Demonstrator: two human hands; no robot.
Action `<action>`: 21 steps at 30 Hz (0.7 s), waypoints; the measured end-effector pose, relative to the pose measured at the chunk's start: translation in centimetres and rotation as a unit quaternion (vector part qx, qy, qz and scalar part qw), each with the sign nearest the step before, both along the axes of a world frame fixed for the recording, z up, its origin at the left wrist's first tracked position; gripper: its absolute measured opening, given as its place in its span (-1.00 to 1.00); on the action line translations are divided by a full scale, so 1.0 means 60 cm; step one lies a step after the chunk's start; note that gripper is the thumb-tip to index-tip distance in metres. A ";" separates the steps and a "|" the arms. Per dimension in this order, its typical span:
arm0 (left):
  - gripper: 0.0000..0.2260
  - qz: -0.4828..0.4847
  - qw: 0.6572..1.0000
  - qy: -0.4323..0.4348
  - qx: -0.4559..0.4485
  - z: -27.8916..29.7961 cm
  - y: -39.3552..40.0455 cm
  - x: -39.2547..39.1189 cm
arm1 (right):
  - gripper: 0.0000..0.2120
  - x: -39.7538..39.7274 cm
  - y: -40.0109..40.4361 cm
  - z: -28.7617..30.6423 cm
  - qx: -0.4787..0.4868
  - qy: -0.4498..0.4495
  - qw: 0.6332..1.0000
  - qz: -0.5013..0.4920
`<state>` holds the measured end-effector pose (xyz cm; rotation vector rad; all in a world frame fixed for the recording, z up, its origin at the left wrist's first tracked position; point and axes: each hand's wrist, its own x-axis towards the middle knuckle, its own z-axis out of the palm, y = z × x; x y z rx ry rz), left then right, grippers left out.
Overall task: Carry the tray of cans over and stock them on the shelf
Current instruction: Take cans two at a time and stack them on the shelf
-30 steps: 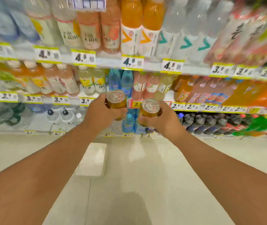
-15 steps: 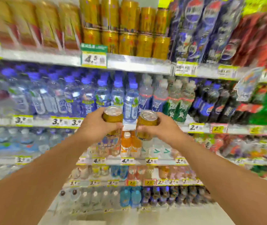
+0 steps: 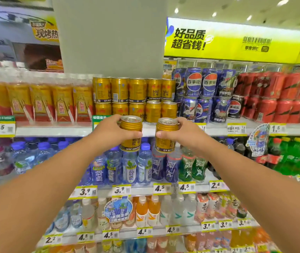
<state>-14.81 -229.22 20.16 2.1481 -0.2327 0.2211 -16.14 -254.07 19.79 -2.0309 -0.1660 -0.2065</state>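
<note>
My left hand (image 3: 109, 131) grips an upright gold can (image 3: 131, 125) with a silver lid. My right hand (image 3: 180, 133) holds a second gold can (image 3: 166, 127) beside it, a small gap between the two. Both cans hover just in front of the top shelf (image 3: 54, 130), level with its edge. On that shelf stand matching gold cans (image 3: 136, 99) stacked two high in a row. The tray is not in view.
Blue Pepsi cans (image 3: 203, 94) and red cans (image 3: 280, 99) fill the top shelf to the right, shrink-wrapped gold packs (image 3: 39, 103) to the left. Lower shelves hold water and drink bottles (image 3: 131, 168). A grey pillar (image 3: 109, 37) rises behind the gold cans.
My view has tilted up from the floor and lower shelves to the top shelf. Both hands have lifted the two cans up to the level of the gold can row.
</note>
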 end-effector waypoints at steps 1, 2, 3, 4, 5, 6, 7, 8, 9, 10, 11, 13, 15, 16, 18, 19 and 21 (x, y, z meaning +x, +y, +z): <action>-0.32 0.003 1.000 -0.003 -0.003 0.013 -0.008 0.006 | -0.30 0.011 -0.009 0.014 -0.010 -0.005 1.000 0.002; -0.34 0.007 1.000 -0.004 -0.008 0.024 -0.016 0.011 | -0.34 0.020 -0.018 0.029 -0.016 -0.009 1.000 0.009; -0.38 0.008 1.000 -0.007 -0.012 0.034 -0.025 0.016 | -0.41 0.030 -0.028 0.043 -0.018 -0.011 1.000 0.016; -0.42 0.010 1.000 -0.006 -0.014 0.044 -0.033 0.020 | -0.47 0.038 -0.036 0.057 -0.019 -0.016 0.999 0.025; -0.43 0.014 1.000 -0.007 -0.012 0.052 -0.040 0.024 | -0.48 0.049 -0.044 0.069 -0.018 -0.021 0.999 0.033; -0.43 0.022 1.000 -0.010 -0.008 0.058 -0.046 0.029 | -0.46 0.060 -0.051 0.078 -0.019 -0.027 0.999 0.038; -0.41 0.031 0.999 -0.013 -0.003 0.063 -0.049 0.037 | -0.44 0.073 -0.055 0.086 -0.020 -0.030 0.998 0.042; -0.37 0.039 0.999 -0.012 -0.002 0.068 -0.053 0.044 | -0.42 0.084 -0.056 0.093 -0.022 -0.034 0.998 0.045; -0.34 0.042 0.999 -0.010 -0.001 0.072 -0.055 0.051 | -0.35 0.091 -0.055 0.100 -0.022 -0.038 0.998 0.046; -0.32 0.042 0.999 -0.004 -0.004 0.074 -0.057 0.057 | -0.25 0.100 -0.053 0.107 -0.026 -0.045 0.998 0.041; -0.32 0.039 0.999 0.000 -0.006 0.076 -0.058 0.064 | -0.17 0.110 -0.053 0.112 -0.031 -0.051 0.998 0.031; -0.33 0.031 0.999 0.003 -0.006 0.084 -0.060 0.075 | -0.29 0.122 -0.049 0.125 -0.027 -0.057 0.997 0.034; -0.34 0.024 1.000 -0.001 -0.007 0.093 -0.059 0.084 | -0.36 0.135 -0.045 0.138 -0.025 -0.062 0.997 0.038; -0.35 0.021 1.000 -0.003 -0.009 0.096 -0.059 0.089 | -0.30 0.142 -0.042 0.144 -0.032 -0.067 0.997 0.032; -0.41 0.017 1.000 -0.005 -0.007 0.100 -0.055 0.096 | -0.25 0.159 -0.033 0.157 -0.051 -0.073 0.996 0.021; -0.43 0.015 1.000 -0.007 -0.002 0.100 -0.053 0.099 | -0.29 0.168 -0.029 0.164 -0.058 -0.078 0.995 0.022; -0.42 0.007 1.000 -0.008 -0.001 0.097 -0.049 0.110 | -0.33 0.188 -0.022 0.180 -0.055 -0.083 0.995 0.021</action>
